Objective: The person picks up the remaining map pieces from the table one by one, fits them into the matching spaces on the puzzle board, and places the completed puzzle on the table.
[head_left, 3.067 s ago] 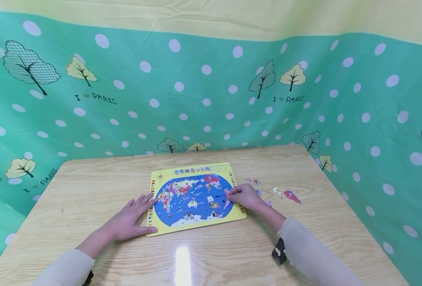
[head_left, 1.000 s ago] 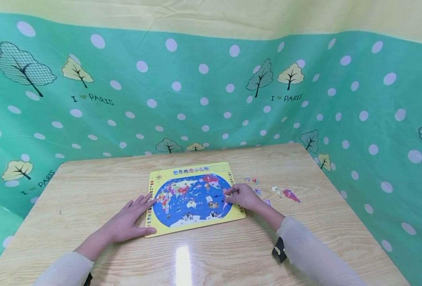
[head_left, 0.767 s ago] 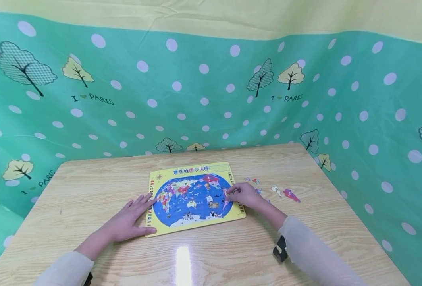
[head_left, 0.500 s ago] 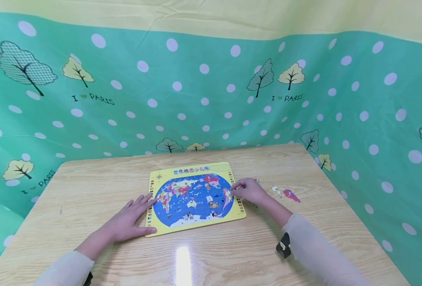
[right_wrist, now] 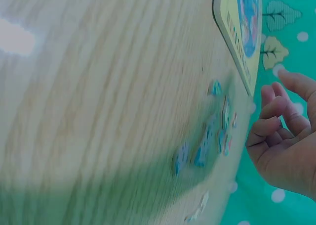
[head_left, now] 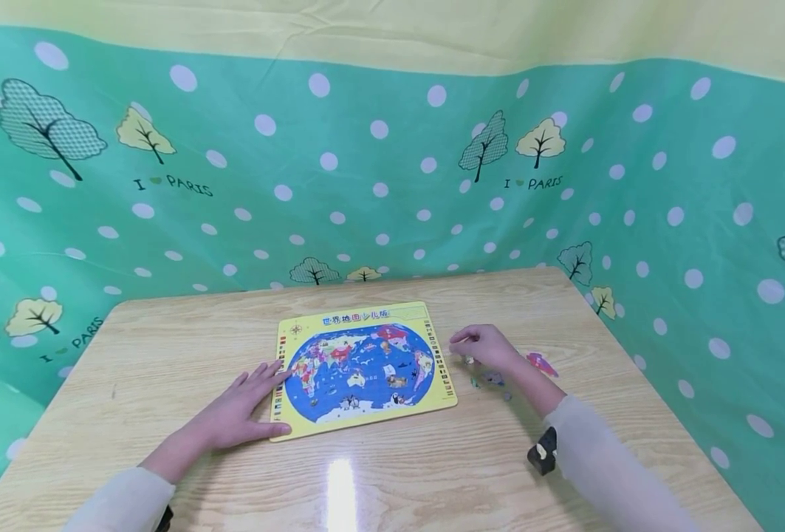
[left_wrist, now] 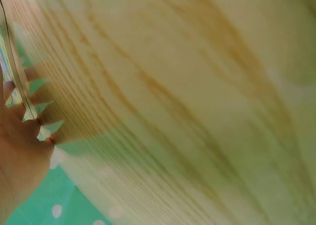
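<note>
A yellow-bordered world map puzzle board (head_left: 440, 397) with a blue map lies flat on the table. My left hand (head_left: 242, 410) rests on its left edge, fingers spread and thumb at the lower corner. Just right of the board, my right hand (head_left: 488, 346) hovers over small loose puzzle pieces (head_left: 495, 378), partly hiding them. In the right wrist view its fingers (right_wrist: 266, 128) are loosely curled with the thumb apart, and nothing shows between them. A South America piece (head_left: 424, 368) sits in the map's right side. The left wrist view shows mostly tabletop.
The wooden table (head_left: 186, 332) backs onto a green dotted curtain (head_left: 359, 185). Beyond my right forearm lies a red-purple puzzle piece (head_left: 541, 363). A pale piece (right_wrist: 199, 207) lies apart from the others in the right wrist view. Black bands are on both wrists.
My right hand has left the South America area of the map and moved right, off the board, over the loose pieces. My left hand has stayed on the board's edge.
</note>
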{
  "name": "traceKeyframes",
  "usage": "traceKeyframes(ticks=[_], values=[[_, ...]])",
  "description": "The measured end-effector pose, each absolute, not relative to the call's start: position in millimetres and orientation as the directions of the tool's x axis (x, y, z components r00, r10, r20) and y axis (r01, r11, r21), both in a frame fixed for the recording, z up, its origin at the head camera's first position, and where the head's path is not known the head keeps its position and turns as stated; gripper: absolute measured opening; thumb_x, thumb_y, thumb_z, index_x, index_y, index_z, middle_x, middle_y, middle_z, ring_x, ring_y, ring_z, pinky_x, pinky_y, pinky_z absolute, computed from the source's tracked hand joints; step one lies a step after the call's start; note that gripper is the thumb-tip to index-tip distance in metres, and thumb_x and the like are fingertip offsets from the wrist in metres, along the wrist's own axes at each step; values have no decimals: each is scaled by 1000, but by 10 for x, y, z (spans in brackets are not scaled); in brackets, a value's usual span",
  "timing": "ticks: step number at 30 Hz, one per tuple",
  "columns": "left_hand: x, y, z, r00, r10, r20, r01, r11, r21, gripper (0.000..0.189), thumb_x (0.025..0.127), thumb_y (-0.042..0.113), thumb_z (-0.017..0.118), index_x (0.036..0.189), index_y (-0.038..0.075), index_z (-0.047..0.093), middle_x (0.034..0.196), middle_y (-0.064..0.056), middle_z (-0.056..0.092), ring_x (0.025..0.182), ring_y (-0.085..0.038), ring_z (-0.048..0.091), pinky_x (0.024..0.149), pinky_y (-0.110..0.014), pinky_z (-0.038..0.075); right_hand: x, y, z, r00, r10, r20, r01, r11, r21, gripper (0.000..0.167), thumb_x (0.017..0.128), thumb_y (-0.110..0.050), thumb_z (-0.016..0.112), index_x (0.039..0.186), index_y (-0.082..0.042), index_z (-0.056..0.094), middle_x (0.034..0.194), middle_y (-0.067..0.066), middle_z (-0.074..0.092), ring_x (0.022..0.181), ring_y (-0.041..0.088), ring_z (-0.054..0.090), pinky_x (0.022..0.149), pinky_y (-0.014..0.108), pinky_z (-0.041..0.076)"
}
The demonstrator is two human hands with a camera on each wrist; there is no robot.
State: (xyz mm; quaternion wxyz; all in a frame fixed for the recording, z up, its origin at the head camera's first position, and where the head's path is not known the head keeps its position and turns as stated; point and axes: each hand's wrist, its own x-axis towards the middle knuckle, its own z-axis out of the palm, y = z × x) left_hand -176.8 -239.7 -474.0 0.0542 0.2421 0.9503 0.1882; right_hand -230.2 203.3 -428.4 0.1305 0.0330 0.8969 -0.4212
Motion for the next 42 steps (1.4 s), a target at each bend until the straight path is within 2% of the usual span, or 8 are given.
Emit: traceKeyframes(ticks=[6, 15, 18, 23, 27, 34, 42], values=[[-1751, -2392, -4743, -881, 472, -12, 431, 813, 391, 93, 73, 70, 60, 145, 18, 35, 154, -13, 25, 141, -41, 21, 113, -61, 15, -2285, 2227, -4223, -970, -50, -238, 153, 633, -759, 31, 88, -24, 64, 112, -5, 65, 92, 8, 63, 66, 20, 55, 60, 32, 51], [-1745, -2401, -4756, -882, 472, -9, 431, 814, 390, 94, 72, 71, 60, 146, 19, 35, 154, -13, 25, 141, -41, 20, 113, -61, 14, -2248, 2560, -4183, -975, -22, -220, 157, 636, -756, 34, 89, -25, 62, 114, -1, 62, 90, 14, 62, 61, 19, 51, 54, 33, 48], [-1745, -2407, -4760, -880, 476, -7, 436, 812, 389, 94, 72, 71, 60, 146, 18, 34, 154, -14, 25, 141, -42, 21, 113, -61, 15, -2241, 2655, -4200, -973, -13, -230, 168, 644, -747, 36, 89, -26, 62, 115, -1, 61, 83, 12, 59, 57, 16, 48, 50, 31, 46], [-1754, -2414, -4773, -876, 483, 6, 446, 805, 391, 93, 73, 70, 60, 145, 17, 35, 154, -15, 26, 140, -42, 22, 112, -62, 15, -2233, 2795, -4219, -963, 20, -270, 222, 631, -744, 39, 89, -29, 62, 119, -4, 59, 61, 2, 50, 41, 10, 34, 37, 26, 34], [-1763, -2416, -4782, -875, 483, 11, 448, 803, 392, 93, 73, 70, 60, 145, 18, 35, 154, -14, 26, 140, -42, 22, 112, -62, 16, -2224, 2874, -4215, -955, 50, -294, 259, 629, -733, 41, 90, -30, 60, 122, -4, 56, 50, -1, 45, 38, 11, 32, 35, 27, 33], [-1770, -2415, -4782, -876, 483, 12, 449, 804, 390, 93, 72, 70, 61, 145, 18, 35, 154, -14, 26, 140, -42, 22, 112, -62, 15, -2202, 2981, -4250, -950, 84, -301, 282, 646, -710, 38, 91, -29, 59, 119, -3, 57, 59, 4, 53, 44, 14, 40, 40, 29, 38], [-1765, -2405, -4768, -876, 483, 10, 448, 806, 387, 94, 72, 70, 61, 146, 18, 34, 154, -14, 25, 141, -41, 21, 112, -61, 15, -2219, 3077, -4368, -974, 69, -214, 195, 736, -648, 35, 91, -26, 59, 114, 0, 61, 84, 10, 63, 66, 17, 56, 54, 28, 46]])
